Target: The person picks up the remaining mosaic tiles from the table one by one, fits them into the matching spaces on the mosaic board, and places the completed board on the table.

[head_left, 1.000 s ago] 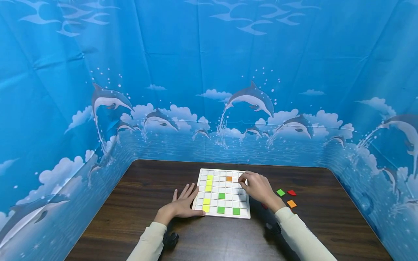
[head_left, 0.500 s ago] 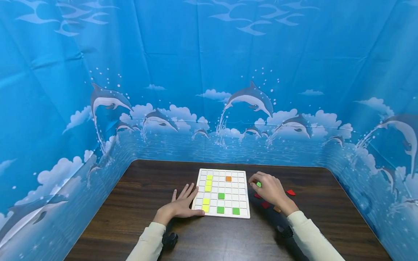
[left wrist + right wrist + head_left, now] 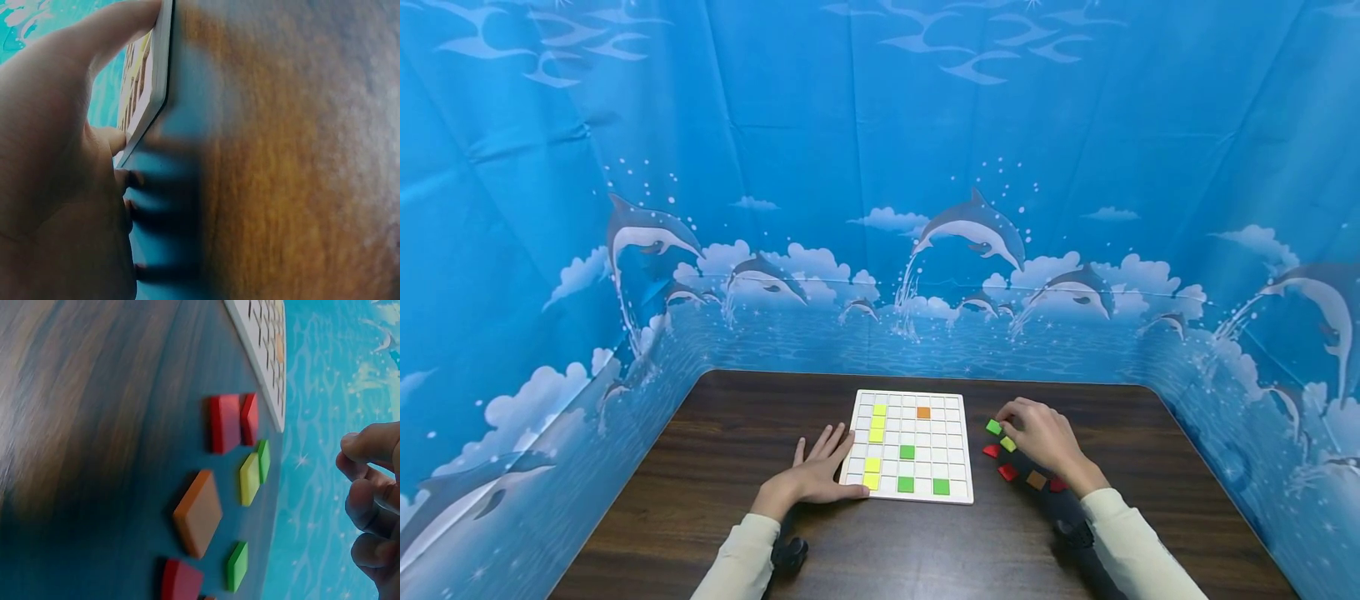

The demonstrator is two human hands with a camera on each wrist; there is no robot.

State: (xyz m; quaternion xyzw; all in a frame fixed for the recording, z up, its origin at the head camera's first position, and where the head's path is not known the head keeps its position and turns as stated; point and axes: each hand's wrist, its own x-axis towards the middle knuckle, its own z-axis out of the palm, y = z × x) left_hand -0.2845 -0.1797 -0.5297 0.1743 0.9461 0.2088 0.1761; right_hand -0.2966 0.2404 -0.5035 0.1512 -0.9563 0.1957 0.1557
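A white grid board (image 3: pixel 935 471) lies on the dark wooden table, with yellow, green and orange square tiles in some of its cells. My left hand (image 3: pixel 815 477) is spread at the board's left side, its thumb along the near left corner and its fingertips by the left edge. Right of the board, my right hand (image 3: pixel 1043 435) hovers over loose tiles with bent fingers. Nearest its fingertips are a bright green tile (image 3: pixel 993 427) and a yellow-green tile (image 3: pixel 1008 444). In the right wrist view no tile shows between the fingers (image 3: pixel 369 444).
Red tiles (image 3: pixel 1007 472) and an orange tile (image 3: pixel 1037 480) lie near the right forearm. Another green tile (image 3: pixel 237 567) and a further red tile (image 3: pixel 181 580) show in the right wrist view. A blue dolphin-print curtain (image 3: pixel 865 208) surrounds the table (image 3: pixel 880 550).
My right hand has moved from above the board's right edge out to the loose tiles, uncovering the green, yellow-green and red ones. My left hand has stayed at the board.
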